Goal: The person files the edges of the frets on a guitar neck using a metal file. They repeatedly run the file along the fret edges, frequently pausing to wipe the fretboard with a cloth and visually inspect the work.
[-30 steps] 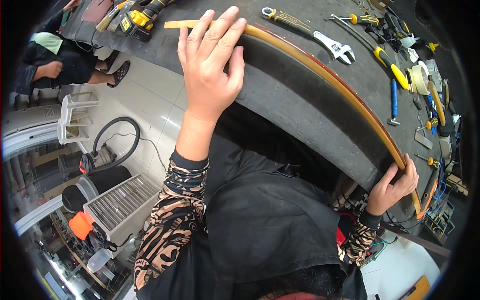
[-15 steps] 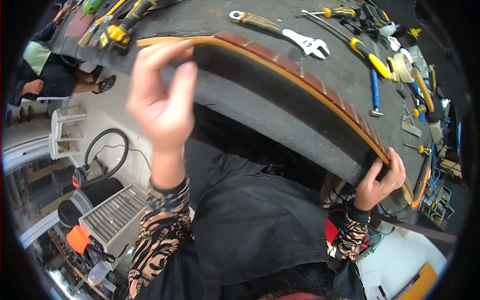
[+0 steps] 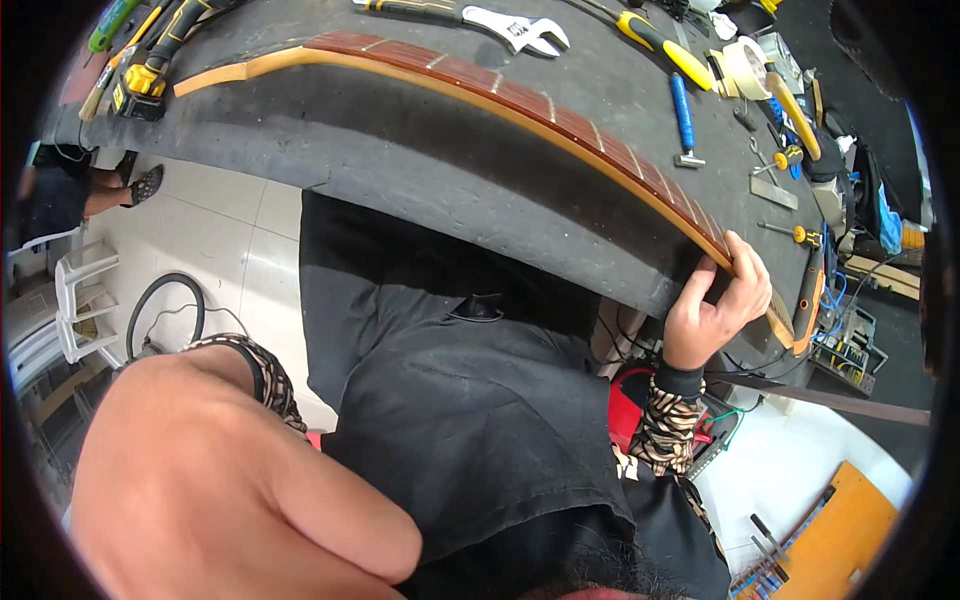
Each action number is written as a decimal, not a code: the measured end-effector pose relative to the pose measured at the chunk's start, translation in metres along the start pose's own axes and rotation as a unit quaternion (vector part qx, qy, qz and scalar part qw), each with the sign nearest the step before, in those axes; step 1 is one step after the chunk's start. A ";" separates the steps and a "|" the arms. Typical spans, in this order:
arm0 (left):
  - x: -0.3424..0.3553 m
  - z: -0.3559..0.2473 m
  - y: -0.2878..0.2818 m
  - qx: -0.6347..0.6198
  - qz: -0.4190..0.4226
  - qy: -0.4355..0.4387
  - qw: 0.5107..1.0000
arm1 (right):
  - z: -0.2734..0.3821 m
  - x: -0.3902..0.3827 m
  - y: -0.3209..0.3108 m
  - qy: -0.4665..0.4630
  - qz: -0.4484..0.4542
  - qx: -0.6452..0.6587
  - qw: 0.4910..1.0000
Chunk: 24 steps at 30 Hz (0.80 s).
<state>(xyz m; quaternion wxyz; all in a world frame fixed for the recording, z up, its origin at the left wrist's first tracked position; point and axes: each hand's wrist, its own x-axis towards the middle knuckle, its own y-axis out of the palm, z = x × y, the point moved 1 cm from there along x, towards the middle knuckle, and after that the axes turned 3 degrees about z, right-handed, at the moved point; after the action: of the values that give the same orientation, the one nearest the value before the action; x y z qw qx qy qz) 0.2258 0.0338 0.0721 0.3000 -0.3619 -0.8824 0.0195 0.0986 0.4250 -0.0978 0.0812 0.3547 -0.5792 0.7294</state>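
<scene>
Moments earlier, had the left hand (image 3: 230, 480) on the left end of the guitar neck (image 3: 520, 108); then lifted it off in a blur and brought it back, low and close to the camera, well apart from the counter (image 3: 330, 165). Saw mainly the back of that hand; could not tell its grip, empty or filled. Kept the right hand (image 3: 722, 300) at the counter's right end through all three views, grasping the guitar neck between thumb on the near side and fingers over the far side. Had the guitar neck stretched along the counter's front edge, with more of its red-brown fretboard (image 3: 620, 155) in sight than at first. Could not tell its underside as touching or clear of the surface.

Found the tools higher and farther left in view than before, yet in the same order: power tool (image 3: 145, 80) by the front edge toward the left end, adjustable wrench (image 3: 520, 32) behind the guitar neck, blue-handled tool (image 3: 683, 110) and tape roll (image 3: 745, 68) toward the right end. Saw an open grey organizer (image 3: 858, 352) just beyond the right end, holding yellow and dark pieces, too small to tell apart.
</scene>
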 end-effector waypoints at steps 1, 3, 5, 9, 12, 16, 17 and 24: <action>0.004 0.002 0.001 0.002 0.003 -0.003 1.000 | 0.001 0.000 0.001 0.000 -0.001 0.001 1.000; 0.008 0.006 0.003 0.008 0.005 -0.006 1.000 | 0.003 0.001 0.000 0.001 -0.005 0.002 1.000; 0.007 0.009 0.005 0.013 0.015 -0.008 1.000 | 0.002 0.001 -0.001 0.001 -0.007 0.013 1.000; 0.014 0.012 0.009 0.032 0.025 -0.023 0.999 | 0.002 -0.003 0.000 0.002 -0.013 0.025 1.000; 0.020 0.012 0.008 0.081 0.017 -0.052 0.995 | -0.003 -0.002 -0.004 -0.006 -0.014 0.021 1.000; 0.040 0.021 0.007 0.305 -0.048 -0.228 0.923 | 0.002 -0.003 -0.003 0.008 -0.006 0.030 1.000; 0.040 0.042 0.005 0.356 -0.073 -0.268 0.892 | -0.002 -0.002 -0.001 0.000 -0.010 0.043 0.999; 0.017 0.158 -0.015 0.519 -0.101 -0.237 0.815 | 0.005 -0.012 -0.001 0.033 0.006 0.041 0.999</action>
<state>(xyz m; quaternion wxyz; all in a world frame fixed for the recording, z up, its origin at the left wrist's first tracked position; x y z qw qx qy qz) 0.1212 0.0631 -0.0445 0.2250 -0.0450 -0.8166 0.5296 0.1101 0.4245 -0.1040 0.0811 0.3304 -0.5478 0.7643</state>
